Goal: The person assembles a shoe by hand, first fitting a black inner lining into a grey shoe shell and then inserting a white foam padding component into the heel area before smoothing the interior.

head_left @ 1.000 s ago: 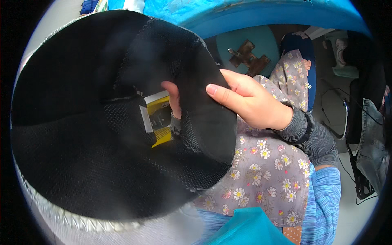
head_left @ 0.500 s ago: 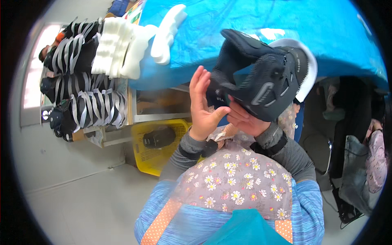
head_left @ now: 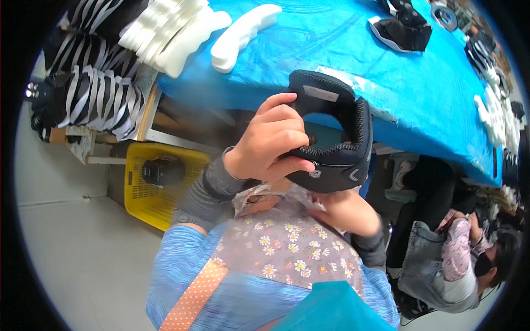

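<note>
Blue-covered worktop behind; my hands, left and right, now grip the black mesh shoe upper, turned opening-up.

The surface ahead of me is covered in blue cloth. White foam pieces lie at its left end, a black shoe upper at the far side, more white pieces along the right edge.
</note>
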{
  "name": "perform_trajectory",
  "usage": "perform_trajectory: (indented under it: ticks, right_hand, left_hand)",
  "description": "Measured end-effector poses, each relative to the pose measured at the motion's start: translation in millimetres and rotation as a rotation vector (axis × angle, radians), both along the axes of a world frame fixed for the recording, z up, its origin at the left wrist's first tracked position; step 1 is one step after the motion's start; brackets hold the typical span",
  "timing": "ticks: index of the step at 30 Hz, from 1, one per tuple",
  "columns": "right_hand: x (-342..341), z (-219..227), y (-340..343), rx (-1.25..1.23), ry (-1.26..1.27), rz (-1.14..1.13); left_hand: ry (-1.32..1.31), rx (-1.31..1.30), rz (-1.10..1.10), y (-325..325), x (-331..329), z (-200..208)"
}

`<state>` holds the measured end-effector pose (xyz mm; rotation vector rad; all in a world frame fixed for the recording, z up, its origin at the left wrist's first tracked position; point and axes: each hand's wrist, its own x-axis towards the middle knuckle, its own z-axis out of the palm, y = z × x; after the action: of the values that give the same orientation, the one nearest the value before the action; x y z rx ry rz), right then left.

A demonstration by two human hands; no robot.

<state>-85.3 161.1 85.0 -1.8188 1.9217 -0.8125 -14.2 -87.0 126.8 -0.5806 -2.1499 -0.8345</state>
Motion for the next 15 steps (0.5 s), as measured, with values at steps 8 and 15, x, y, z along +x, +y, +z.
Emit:
perform_trajectory:
  ticks: [8, 15]
  right_hand:
    - [-32.8, 98.5, -5.2, -0.647, 0.055, -0.31]
    - [-24.8, 74.6, -31.2, -0.624, 0.148, -0.055]
  left_hand:
    - [-0.192, 0.012, -0.199, 18.0, 8.6, 21.5]
    - [-0.276, 0.259, -0.436, 14.5, -1.4, 10.0]
